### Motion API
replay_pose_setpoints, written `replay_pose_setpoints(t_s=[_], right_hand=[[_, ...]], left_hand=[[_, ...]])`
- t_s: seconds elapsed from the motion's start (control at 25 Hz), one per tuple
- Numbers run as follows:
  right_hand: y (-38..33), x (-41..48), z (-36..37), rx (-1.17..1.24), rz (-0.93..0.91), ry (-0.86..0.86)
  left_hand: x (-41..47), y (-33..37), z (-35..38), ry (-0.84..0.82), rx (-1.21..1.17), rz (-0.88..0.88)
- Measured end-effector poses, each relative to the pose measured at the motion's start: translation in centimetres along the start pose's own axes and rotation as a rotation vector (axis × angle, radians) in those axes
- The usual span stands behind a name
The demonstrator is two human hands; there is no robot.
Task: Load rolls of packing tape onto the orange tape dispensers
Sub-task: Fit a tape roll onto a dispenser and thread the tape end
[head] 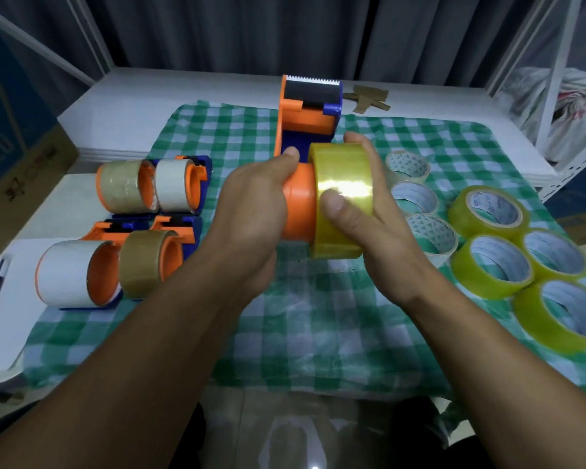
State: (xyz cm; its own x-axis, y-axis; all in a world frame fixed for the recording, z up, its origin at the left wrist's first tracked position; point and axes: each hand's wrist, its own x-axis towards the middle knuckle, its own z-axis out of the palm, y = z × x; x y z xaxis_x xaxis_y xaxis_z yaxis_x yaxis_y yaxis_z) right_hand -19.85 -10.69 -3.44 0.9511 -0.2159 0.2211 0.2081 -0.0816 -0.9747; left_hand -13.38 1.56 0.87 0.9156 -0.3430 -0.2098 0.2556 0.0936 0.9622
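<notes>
On dispenser hub [298, 204], yellow roll [344, 198] axis runs left-right.

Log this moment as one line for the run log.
left hand: grips orange dispenser spool | right hand: holds yellow tape roll at spool's end | status: loading unfinished

Left flank blocked by loaded dispensers [180, 228]; right flank crowded by loose tape rolls [481, 286]; passage offered over bare checked cloth [318, 316], front centre.
</notes>
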Motion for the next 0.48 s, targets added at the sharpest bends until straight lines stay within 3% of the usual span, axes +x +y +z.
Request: replay_pose_setpoints(t_s=[0.48], right_hand=[[0.2, 0.2, 0.4, 0.085, -0.054, -0.010]], left_hand=[[0.3, -1.7, -0.3, -0.145, -0.012, 0.020]])
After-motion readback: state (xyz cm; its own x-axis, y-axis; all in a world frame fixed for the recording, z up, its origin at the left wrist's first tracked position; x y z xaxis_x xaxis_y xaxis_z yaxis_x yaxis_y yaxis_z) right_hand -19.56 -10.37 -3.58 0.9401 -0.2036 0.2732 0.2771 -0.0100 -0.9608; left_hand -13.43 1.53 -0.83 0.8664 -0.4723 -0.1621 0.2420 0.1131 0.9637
